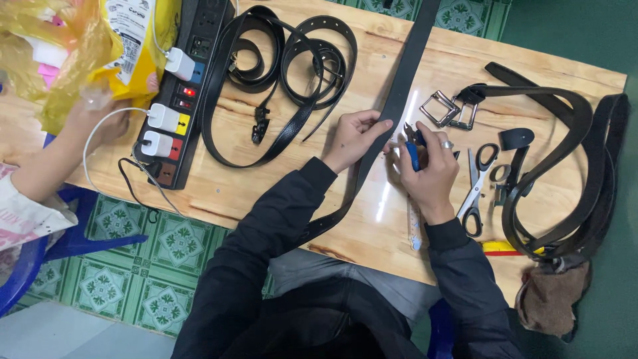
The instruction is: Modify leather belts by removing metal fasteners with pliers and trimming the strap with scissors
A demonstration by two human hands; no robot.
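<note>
Far left of the fingers: another person's hand (100,119) against a yellow plastic bag (80,46), and a black power strip (183,86) with white chargers plugged in, on the wooden bench (266,193). Nearer, still left of the fingers: coiled black belts (286,73) lying flat on the bench.

Left hand (351,138): fingers closed in a pinch on the edge of a long black belt strap (399,93), thumb on top. Strap running from the far edge of the bench, between both hands, then off the near edge toward the lap.

Right hand (430,165), just beside the strap: fingers wrapped tight round blue-handled pliers (413,147), tip of the tool at the strap's right edge, close to the left fingertips; contact with the strap hard to tell.

Right of the fingers: two metal buckles (450,110) near the knuckles, scissors (477,183) just beside the wrist, a yellow tape measure (505,247) at the near edge, a bundle of dark belts (571,166) looped well apart, and a brown cloth pouch (548,296) hanging off the corner.
</note>
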